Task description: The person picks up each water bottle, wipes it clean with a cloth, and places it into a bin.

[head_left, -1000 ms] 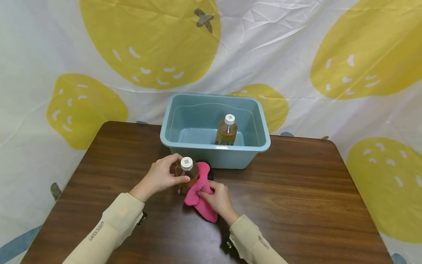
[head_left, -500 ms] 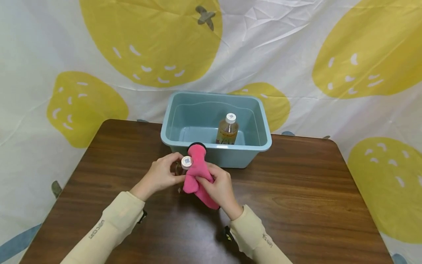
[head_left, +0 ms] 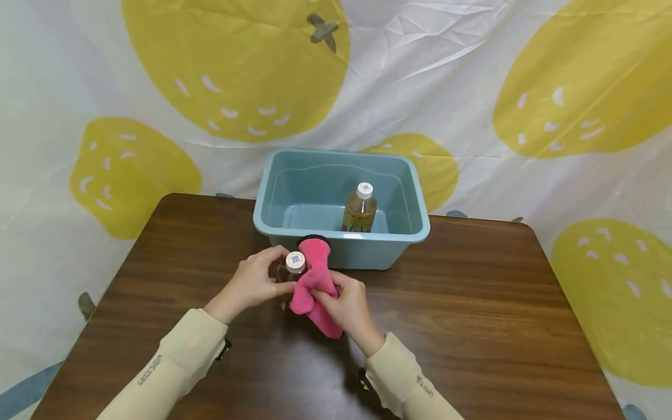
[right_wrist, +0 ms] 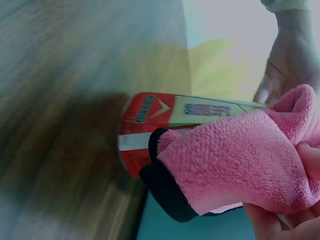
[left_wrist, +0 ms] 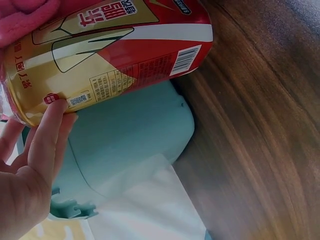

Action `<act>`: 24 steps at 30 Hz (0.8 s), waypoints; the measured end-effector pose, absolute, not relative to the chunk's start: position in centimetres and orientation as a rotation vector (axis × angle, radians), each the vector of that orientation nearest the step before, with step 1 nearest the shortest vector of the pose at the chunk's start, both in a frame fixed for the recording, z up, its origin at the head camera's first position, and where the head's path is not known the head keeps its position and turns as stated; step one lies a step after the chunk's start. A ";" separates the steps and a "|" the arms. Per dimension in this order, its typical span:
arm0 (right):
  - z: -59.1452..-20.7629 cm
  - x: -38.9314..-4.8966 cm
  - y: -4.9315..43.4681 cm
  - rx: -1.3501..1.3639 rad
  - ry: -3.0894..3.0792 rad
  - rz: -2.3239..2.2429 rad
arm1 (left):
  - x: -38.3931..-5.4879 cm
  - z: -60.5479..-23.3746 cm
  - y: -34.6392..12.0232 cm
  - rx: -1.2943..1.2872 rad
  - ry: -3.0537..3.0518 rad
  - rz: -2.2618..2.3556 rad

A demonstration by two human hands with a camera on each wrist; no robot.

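Note:
Near the table's middle, my left hand (head_left: 249,286) grips an upright bottle (head_left: 296,262) with a white cap, thumb and fingers on either side below the cap. The left wrist view shows the bottle's red and gold label (left_wrist: 115,57), with a barcode, and fingertips (left_wrist: 57,107) touching its upper part. My right hand (head_left: 350,303) pinches a bunched pink cloth (head_left: 317,274) with black edging and holds it against the bottle's right side. In the right wrist view the fuzzy cloth (right_wrist: 235,155) covers part of the bottle (right_wrist: 142,112).
Right behind the hands stands a blue-green plastic bin (head_left: 342,254). A second white-capped bottle (head_left: 360,210) stands inside it, towards the right. Dark wood-grain tabletop (head_left: 472,315) surrounds them, and a curtain with yellow fruit (head_left: 236,70) hangs behind the table.
My right hand has moved the pink cloth up along the bottle towards the bin, then slightly back down. The cloth now covers more of the bottle. My left hand has kept its grip in nearly the same place.

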State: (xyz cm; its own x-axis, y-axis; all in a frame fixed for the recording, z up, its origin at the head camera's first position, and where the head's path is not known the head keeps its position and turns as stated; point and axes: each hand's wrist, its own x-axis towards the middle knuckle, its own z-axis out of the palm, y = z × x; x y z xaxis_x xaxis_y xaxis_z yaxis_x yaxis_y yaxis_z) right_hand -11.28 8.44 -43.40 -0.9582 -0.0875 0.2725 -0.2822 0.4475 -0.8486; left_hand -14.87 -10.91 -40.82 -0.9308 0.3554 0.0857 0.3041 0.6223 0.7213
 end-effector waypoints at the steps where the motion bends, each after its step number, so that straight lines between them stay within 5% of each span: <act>1: -43.7 -11.2 8.5 0.329 -2.503 1.508 | -14.9 -40.9 -10.9 0.569 2.778 1.214; 13: -49.3 -10.8 8.4 0.283 -2.661 1.308 | -15.0 -41.2 -11.0 0.554 2.819 1.189; 24: -50.5 -11.1 8.6 0.374 -2.563 1.291 | -15.2 -41.3 -11.0 0.552 2.808 1.204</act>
